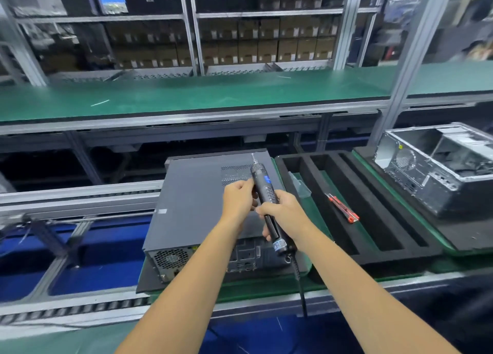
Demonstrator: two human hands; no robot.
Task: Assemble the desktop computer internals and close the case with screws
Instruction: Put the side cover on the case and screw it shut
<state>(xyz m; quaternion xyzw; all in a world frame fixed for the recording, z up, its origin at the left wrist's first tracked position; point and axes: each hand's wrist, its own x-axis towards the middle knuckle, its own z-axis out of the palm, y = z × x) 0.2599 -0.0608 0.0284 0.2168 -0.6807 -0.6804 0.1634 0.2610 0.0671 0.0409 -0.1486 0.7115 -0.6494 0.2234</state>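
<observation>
Dark grey computer case (pixel 202 201); black screwdriver (pixel 264 191) with blue label; red cutter (pixel 344 208); green bench mat (pixel 186 97).

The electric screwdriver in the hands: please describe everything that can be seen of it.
The electric screwdriver is a long, slim, black tool, plastic by its look, with a blue label near the front and a thin metal bit pointing up and away. A black cable leaves its near end. It is held tilted above the closed grey computer case. The right hand grips its middle; the left hand touches the front part.
</observation>
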